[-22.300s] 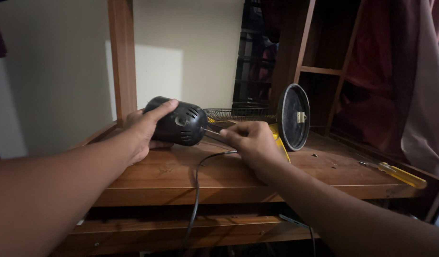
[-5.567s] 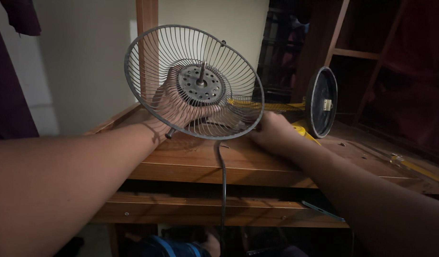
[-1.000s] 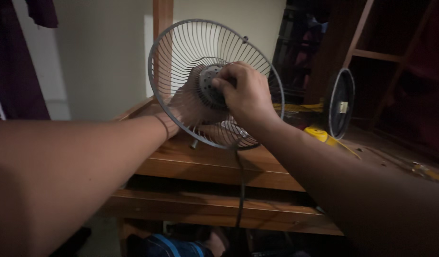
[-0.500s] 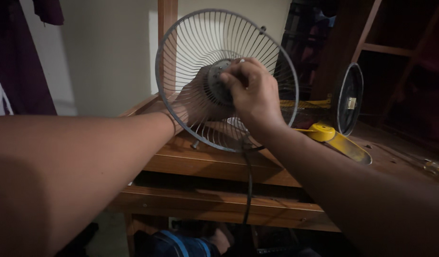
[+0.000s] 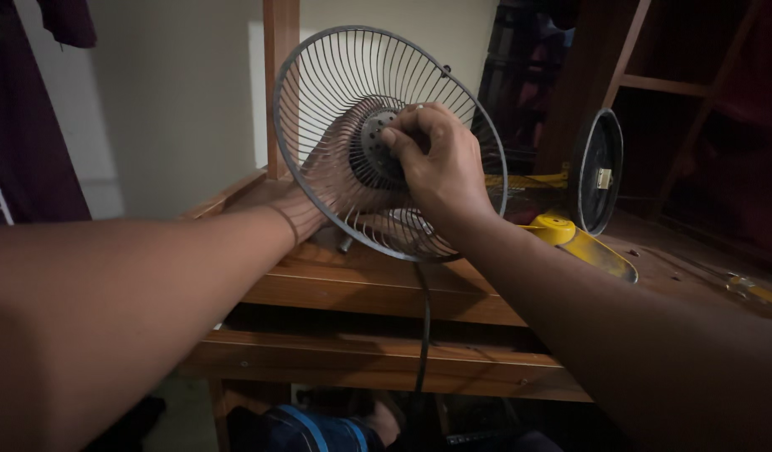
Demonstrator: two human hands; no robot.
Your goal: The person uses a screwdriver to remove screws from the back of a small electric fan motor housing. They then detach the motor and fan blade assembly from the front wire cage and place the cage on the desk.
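A round grey wire fan guard (image 5: 327,75) stands tilted over the wooden table (image 5: 361,285), fixed to a fan motor hidden behind it. My left hand (image 5: 327,180) reaches behind the guard and holds the motor; I see it through the wires. My right hand (image 5: 436,163) is in front of the guard, its fingers closed on the round metal hub (image 5: 371,151) at the centre. A black power cord (image 5: 422,326) hangs down from the fan over the table's front edge.
A dark round fan base (image 5: 598,170) stands on edge at the back right, with a yellow fan stand piece (image 5: 574,243) lying beside it. A yellow-handled screwdriver (image 5: 759,291) lies at the far right. Wooden shelf posts rise behind. A blue-striped bag (image 5: 306,428) sits below.
Over the last second my right hand has stayed on the hub, with its fingers shifting slightly. The guard has tilted a little and dropped in view.
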